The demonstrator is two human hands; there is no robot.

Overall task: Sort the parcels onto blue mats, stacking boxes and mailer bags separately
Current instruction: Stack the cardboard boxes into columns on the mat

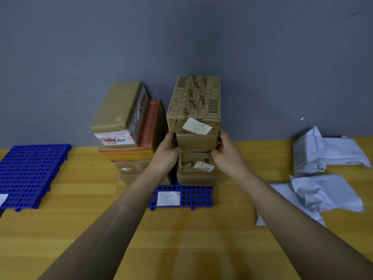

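Both my hands are on the plain brown box in the right-hand stack, the second one from the top. My left hand presses its left side, fingers curled round the edge, and my right hand clamps the right side the same way, so the box is gripped between them. On top of it sits the printed box with black line drawings, barcodes and handwriting, a white label hanging crooked on its front face. Under my box there's another carton with a small white sticker, and the whole stack stands on the blue mat in the middle, where a loose white slip lies on the front grid. Just left, touching close, is a second stack of boxes, the top ones taped in brown with red-and-white tape. Further left on the wooden table lies a second blue mat, bare across most of its grid. Off to my right, well apart from the stacks, grey mailer bags lie crumpled on the table. A grey wall runs behind it all.
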